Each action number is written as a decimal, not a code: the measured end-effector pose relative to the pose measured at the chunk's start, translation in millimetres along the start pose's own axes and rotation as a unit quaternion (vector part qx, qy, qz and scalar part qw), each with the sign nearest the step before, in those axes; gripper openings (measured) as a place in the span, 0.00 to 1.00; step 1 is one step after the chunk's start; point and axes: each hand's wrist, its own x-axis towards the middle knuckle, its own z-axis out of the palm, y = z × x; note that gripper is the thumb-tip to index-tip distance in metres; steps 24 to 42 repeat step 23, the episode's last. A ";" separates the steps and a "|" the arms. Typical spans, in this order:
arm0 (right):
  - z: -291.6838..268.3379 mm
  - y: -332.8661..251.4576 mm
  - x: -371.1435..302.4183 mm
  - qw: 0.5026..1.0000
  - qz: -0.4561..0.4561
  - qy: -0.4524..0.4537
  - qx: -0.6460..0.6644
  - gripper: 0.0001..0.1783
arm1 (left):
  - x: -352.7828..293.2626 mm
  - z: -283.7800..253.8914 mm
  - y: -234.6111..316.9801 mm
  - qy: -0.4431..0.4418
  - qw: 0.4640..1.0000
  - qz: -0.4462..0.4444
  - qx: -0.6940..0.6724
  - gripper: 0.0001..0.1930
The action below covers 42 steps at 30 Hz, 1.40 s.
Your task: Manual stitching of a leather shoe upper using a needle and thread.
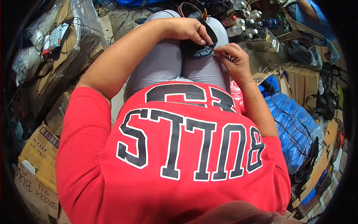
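Observation:
A dark shoe [202, 52] rests across my thighs, its rounded, gathered toe toward me and its brown-lined opening at the far end between my knees. My left hand [191, 30] comes over it from the left, fingers curled down and closed on the dark upper near the toe. On the other side, my right hand [235, 60] is closed in a pinch beside the toe, its fingertips nearly meeting those of the left. What the right fingertips pinch is too small to make out. The shoe's sole is hidden.
Several small bottles [238, 27] stand beyond my right knee. Blue plastic bags [289, 125] and cardboard [304, 80] lie to my right. Cardboard boxes [39, 151] are stacked at my left, with clear plastic wrap [80, 22] and a black cord farther off.

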 end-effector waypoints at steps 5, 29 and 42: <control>-3.3 -18.5 -1.9 0.995 -0.006 -0.015 -0.103 0.13 | 0.1 1.6 2.5 -0.018 0.999 -0.005 0.044 0.16; -20.4 -31.8 44.8 0.943 0.161 -0.248 -0.156 0.15 | 7.7 -0.7 -9.5 0.079 0.983 0.056 0.157 0.11; -20.4 -31.8 44.8 0.943 0.161 -0.248 -0.156 0.15 | 7.7 -0.7 -9.5 0.079 0.983 0.056 0.157 0.11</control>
